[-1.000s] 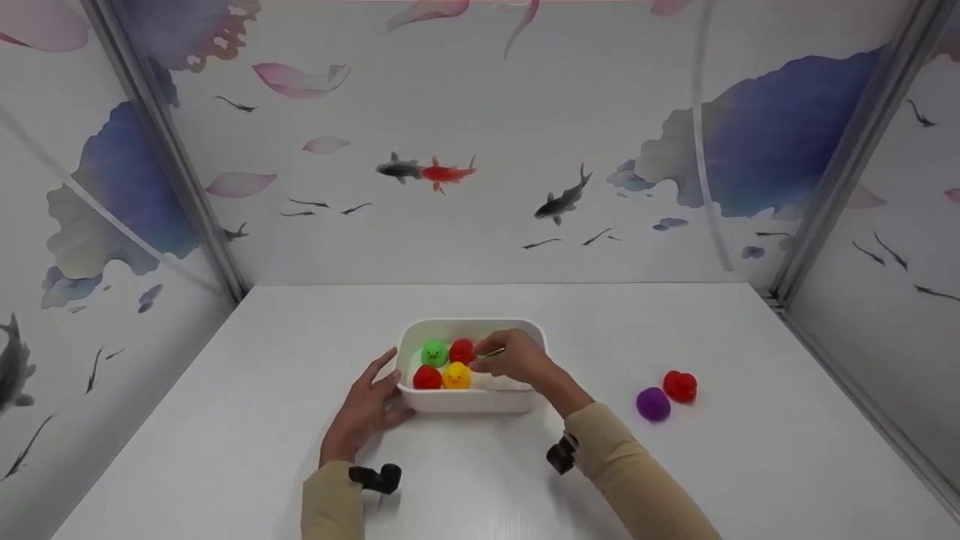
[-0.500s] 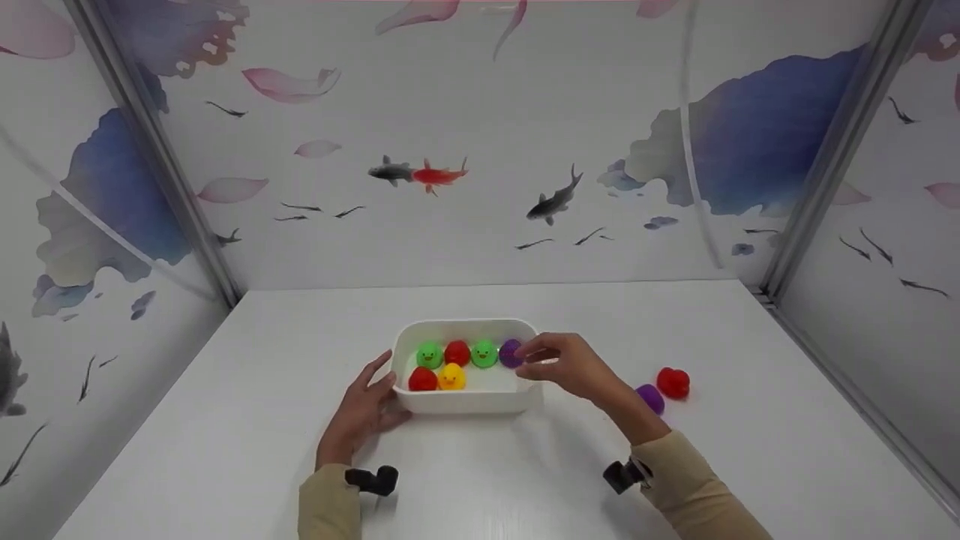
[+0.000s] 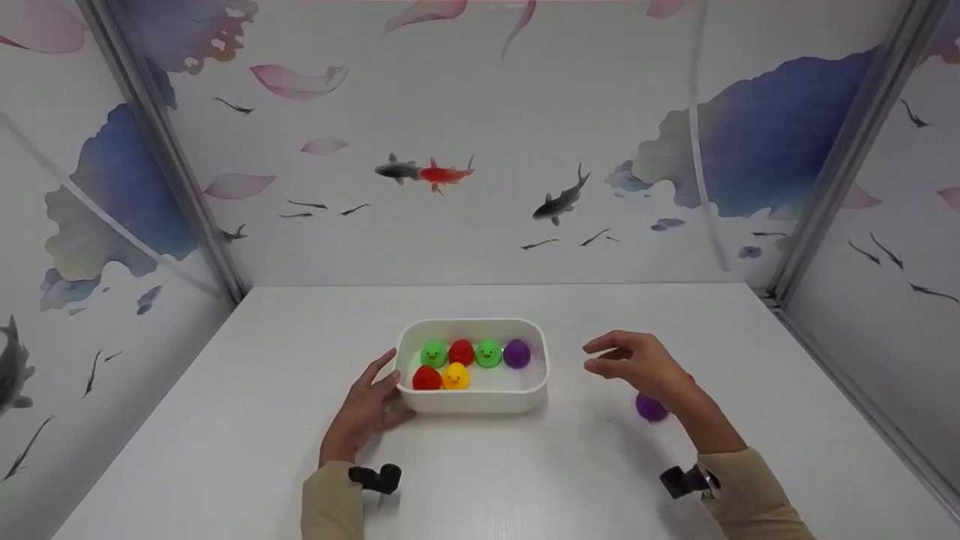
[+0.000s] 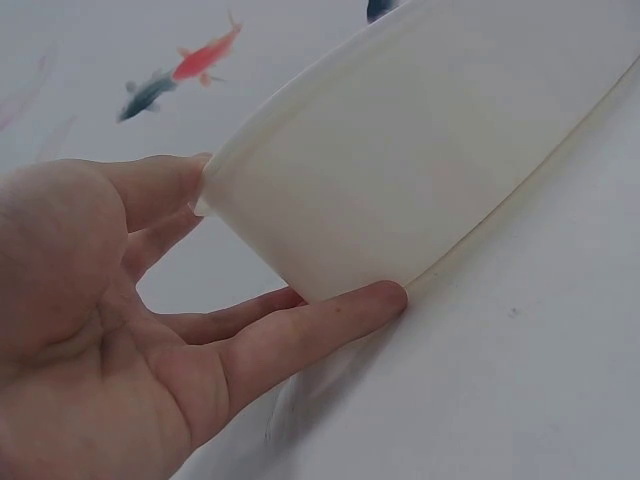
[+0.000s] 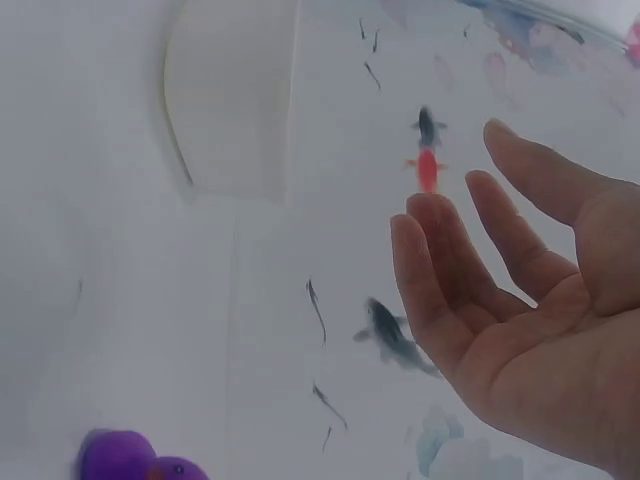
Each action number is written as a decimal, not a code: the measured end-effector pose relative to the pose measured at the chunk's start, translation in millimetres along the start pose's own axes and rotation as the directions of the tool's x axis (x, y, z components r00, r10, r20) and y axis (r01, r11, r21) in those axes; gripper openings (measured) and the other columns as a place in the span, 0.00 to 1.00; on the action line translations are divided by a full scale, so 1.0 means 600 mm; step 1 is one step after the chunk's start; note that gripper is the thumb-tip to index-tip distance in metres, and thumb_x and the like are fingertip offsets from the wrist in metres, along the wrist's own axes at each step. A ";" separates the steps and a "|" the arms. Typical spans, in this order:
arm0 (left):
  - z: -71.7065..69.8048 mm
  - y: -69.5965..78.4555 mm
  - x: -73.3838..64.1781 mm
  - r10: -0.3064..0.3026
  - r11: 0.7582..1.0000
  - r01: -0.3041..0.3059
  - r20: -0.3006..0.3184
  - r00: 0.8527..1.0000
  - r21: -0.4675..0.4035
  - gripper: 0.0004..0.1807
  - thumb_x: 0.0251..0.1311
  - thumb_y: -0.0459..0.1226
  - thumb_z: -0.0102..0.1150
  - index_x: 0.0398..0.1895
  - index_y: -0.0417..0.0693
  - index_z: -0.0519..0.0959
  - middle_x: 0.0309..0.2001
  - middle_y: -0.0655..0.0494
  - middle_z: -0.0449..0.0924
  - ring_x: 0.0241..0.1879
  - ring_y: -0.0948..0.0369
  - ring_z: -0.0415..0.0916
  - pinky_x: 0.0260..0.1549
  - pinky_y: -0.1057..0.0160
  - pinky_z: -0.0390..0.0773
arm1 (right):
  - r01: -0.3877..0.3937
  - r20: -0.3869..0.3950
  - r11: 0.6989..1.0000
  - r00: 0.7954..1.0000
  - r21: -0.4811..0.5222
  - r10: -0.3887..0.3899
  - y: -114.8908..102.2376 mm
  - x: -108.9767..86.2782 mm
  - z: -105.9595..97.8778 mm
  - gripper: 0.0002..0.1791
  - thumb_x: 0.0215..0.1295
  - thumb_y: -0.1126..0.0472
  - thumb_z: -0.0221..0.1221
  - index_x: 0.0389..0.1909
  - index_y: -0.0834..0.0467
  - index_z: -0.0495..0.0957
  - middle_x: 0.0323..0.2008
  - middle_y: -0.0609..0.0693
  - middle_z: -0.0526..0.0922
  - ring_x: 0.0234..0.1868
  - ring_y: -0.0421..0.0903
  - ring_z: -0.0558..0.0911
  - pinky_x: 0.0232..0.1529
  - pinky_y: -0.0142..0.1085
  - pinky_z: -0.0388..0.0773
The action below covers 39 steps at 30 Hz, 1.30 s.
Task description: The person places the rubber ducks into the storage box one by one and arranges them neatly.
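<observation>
A white plastic bin (image 3: 472, 402) stands on the table with small rubber ducks in it. Its back row has a green duck (image 3: 433, 354), a red duck (image 3: 461, 352), another green duck (image 3: 489, 353) and a purple duck (image 3: 517, 354). In front are a red duck (image 3: 427, 378) and a yellow duck (image 3: 455, 376). My left hand (image 3: 367, 409) rests against the bin's left end, fairly straight fingers touching rim and lower edge. Right of the bin, my right hand (image 3: 637, 366) hovers with nothing in its parted fingers. Beneath it lies a purple duck (image 3: 651, 406); a red duck beyond is almost hidden.
The white table (image 3: 465, 480) is bounded by a printed back panel (image 3: 480, 247) and side panels with metal corner posts (image 3: 840, 150). Each wrist carries a small black camera, one on the left (image 3: 376, 478) and one on the right (image 3: 688, 480).
My right hand has let go of a green duck and a purple duck in the bin's back row, then moved right, out over the table. My left hand has stayed at the bin.
</observation>
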<state>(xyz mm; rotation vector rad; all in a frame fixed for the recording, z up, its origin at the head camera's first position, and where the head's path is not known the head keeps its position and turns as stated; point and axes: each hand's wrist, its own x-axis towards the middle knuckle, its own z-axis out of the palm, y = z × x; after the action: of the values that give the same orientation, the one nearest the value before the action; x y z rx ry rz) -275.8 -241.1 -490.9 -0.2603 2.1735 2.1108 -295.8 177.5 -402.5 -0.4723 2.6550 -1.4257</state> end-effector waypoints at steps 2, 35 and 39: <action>0.002 0.001 0.000 0.000 1.000 0.000 0.008 1.000 -0.007 0.30 0.76 0.46 0.48 0.78 0.69 0.55 0.77 0.42 0.58 0.71 0.42 0.67 0.54 0.50 0.84 | -0.025 0.003 1.000 1.000 0.013 0.025 0.013 -0.003 -0.016 0.22 0.65 0.50 0.66 0.56 0.57 0.81 0.52 0.57 0.85 0.50 0.50 0.86 0.57 0.47 0.84; 0.004 0.000 -0.009 0.009 1.000 -0.008 -0.035 0.999 0.031 0.30 0.75 0.48 0.49 0.78 0.70 0.57 0.75 0.43 0.64 0.68 0.45 0.71 0.52 0.53 0.85 | -0.137 0.120 0.990 0.984 0.038 0.132 0.162 -0.021 -0.106 0.33 0.62 0.49 0.69 0.64 0.61 0.74 0.63 0.64 0.78 0.60 0.53 0.81 0.52 0.38 0.85; 0.004 0.000 -0.008 0.009 1.000 -0.009 -0.032 0.999 0.025 0.30 0.75 0.49 0.49 0.78 0.70 0.57 0.74 0.42 0.65 0.67 0.45 0.71 0.52 0.52 0.85 | -0.165 0.132 0.986 0.978 -0.001 0.163 0.164 -0.021 -0.104 0.34 0.60 0.49 0.70 0.63 0.62 0.74 0.63 0.64 0.77 0.61 0.56 0.80 0.54 0.41 0.85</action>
<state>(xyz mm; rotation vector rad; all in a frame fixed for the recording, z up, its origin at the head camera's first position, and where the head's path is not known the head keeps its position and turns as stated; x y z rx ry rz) -271.0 -238.7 -490.3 -0.2850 2.2213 2.0973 -319.7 281.8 -449.7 -0.3253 2.5166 -1.3120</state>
